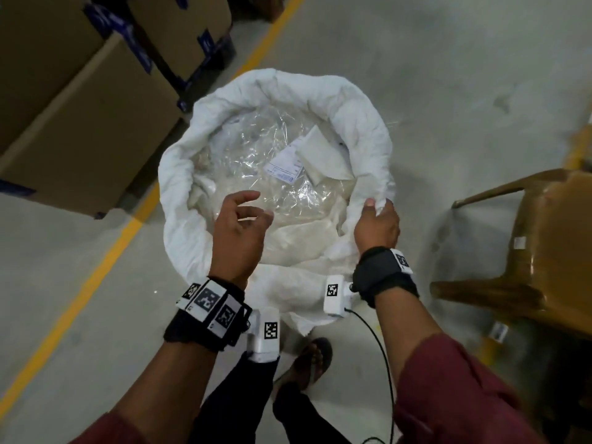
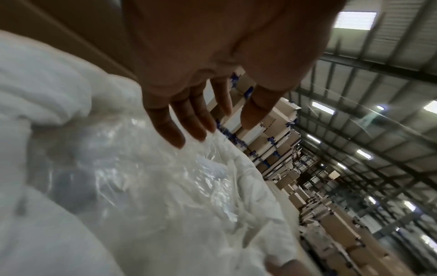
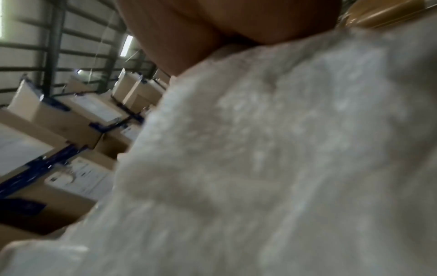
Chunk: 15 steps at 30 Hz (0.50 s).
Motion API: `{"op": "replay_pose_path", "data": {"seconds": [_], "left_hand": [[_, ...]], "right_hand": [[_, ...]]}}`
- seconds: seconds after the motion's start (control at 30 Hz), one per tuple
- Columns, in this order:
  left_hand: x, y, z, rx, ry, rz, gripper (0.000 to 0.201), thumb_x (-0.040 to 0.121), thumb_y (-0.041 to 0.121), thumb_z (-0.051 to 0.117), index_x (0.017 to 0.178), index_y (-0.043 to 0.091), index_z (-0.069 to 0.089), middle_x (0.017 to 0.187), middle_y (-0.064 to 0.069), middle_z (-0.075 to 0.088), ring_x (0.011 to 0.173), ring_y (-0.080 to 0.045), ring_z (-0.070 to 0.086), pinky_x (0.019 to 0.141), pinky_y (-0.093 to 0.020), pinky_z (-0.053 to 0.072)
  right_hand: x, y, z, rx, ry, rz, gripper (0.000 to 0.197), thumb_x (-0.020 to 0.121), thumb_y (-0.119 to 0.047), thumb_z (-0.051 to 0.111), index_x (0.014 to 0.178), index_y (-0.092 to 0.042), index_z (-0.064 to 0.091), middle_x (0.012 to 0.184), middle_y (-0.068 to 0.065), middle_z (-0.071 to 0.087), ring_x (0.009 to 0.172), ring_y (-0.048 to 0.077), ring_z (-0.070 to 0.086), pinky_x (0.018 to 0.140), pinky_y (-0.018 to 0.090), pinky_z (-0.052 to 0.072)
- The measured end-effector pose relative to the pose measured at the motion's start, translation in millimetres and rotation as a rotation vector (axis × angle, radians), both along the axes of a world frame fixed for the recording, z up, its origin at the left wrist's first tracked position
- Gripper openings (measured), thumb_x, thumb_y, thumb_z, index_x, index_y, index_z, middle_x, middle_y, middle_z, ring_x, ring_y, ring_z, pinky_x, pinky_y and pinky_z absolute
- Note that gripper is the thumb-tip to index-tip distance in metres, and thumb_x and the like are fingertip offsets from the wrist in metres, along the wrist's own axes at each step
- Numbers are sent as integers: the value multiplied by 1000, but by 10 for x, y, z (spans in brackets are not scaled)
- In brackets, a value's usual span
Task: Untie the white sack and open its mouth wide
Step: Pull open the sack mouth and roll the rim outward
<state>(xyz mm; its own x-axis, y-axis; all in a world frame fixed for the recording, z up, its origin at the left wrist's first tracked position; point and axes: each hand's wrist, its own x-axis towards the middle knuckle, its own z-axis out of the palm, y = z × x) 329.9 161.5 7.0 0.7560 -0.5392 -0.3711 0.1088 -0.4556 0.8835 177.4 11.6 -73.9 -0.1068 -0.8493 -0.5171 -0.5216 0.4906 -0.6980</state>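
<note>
The white sack (image 1: 362,100) stands on the concrete floor with its mouth spread into a wide ring and its rim rolled outward. Inside lie clear plastic (image 1: 256,149), a paper label (image 1: 285,165) and a white packet (image 1: 323,158). My left hand (image 1: 240,222) hovers over the near part of the opening, fingers relaxed and spread, holding nothing; the left wrist view shows the same hand (image 2: 201,119) above the plastic (image 2: 146,186). My right hand (image 1: 378,219) grips the rolled rim at the sack's right side. In the right wrist view the blurred sack cloth (image 3: 283,149) fills the frame.
Stacked cardboard boxes (image 1: 86,116) stand to the left beyond a yellow floor line (image 1: 96,270). A brown plastic chair (image 1: 538,251) sits close on the right. My sandalled foot (image 1: 310,360) is just below the sack. A black cable (image 1: 381,357) hangs from my right wrist.
</note>
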Motion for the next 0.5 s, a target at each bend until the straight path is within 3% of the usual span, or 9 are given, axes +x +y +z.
{"op": "replay_pose_path", "data": {"seconds": [0.07, 0.13, 0.17, 0.23, 0.27, 0.33, 0.4, 0.43, 0.5], "left_hand": [[81, -13, 8, 51, 172, -96, 28, 93, 14, 69, 116, 29, 65, 98, -10, 72, 81, -19, 67, 74, -38, 55], [151, -33, 16, 80, 164, -189, 25, 93, 16, 71, 113, 29, 67, 98, -15, 74, 75, -18, 68, 71, -38, 55], [178, -75, 31, 79, 117, -224, 23, 92, 18, 72, 112, 29, 68, 95, -14, 74, 73, -16, 69, 70, -37, 55], [228, -229, 81, 45, 16, -259, 22, 90, 23, 74, 110, 30, 68, 88, -5, 74, 72, -17, 71, 70, -35, 55], [254, -338, 107, 30, -35, -280, 22, 89, 27, 75, 109, 32, 67, 88, -1, 73, 72, -17, 71, 70, -34, 55], [313, -594, 153, 33, -128, -376, 23, 88, 31, 75, 109, 35, 66, 88, 6, 73, 72, -15, 70, 68, -30, 55], [348, -803, 249, 16, -149, -451, 24, 90, 31, 74, 111, 37, 65, 88, 8, 72, 70, -12, 68, 66, -25, 53], [365, -896, 305, -4, -138, -467, 24, 90, 30, 73, 112, 37, 65, 87, 9, 72, 69, -13, 68, 66, -25, 53], [425, -1054, 404, -28, -109, -477, 23, 90, 29, 73, 111, 35, 66, 87, 8, 72, 70, -17, 69, 68, -30, 56]], "right_hand": [[-139, 21, -134, 163, -130, -18, 39, 105, -31, 52, 123, 1, 64, 119, 21, 67, 111, 32, 64, 91, 25, 47], [-367, 88, -210, 326, -299, -43, 24, 103, -21, 51, 97, -3, 67, 97, 16, 65, 88, 26, 66, 94, 40, 53], [-466, 123, -175, 382, -387, -83, 20, 99, -12, 53, 85, -2, 63, 87, 16, 61, 75, 24, 65, 88, 43, 54], [-576, 154, -106, 515, -530, -154, 18, 88, -5, 59, 74, 4, 56, 75, 15, 55, 58, 24, 62, 70, 36, 55], [-564, 139, -77, 562, -544, -196, 19, 87, -9, 59, 74, 4, 55, 74, 15, 54, 59, 26, 61, 65, 32, 55], [-456, 35, -56, 513, -488, -218, 23, 86, -20, 66, 78, 0, 60, 82, 18, 59, 75, 31, 63, 71, 37, 54], [-371, -108, 64, 332, -217, -115, 24, 92, -28, 65, 85, -6, 67, 100, 20, 68, 93, 30, 65, 84, 41, 53], [-359, -180, 172, 238, -102, -96, 24, 93, -32, 63, 97, -9, 68, 112, 19, 68, 101, 30, 64, 89, 40, 51], [-291, -298, 505, 39, 49, -60, 53, 86, -45, 65, 131, -17, 56, 132, 13, 60, 118, 30, 58, 101, 41, 47]]}}
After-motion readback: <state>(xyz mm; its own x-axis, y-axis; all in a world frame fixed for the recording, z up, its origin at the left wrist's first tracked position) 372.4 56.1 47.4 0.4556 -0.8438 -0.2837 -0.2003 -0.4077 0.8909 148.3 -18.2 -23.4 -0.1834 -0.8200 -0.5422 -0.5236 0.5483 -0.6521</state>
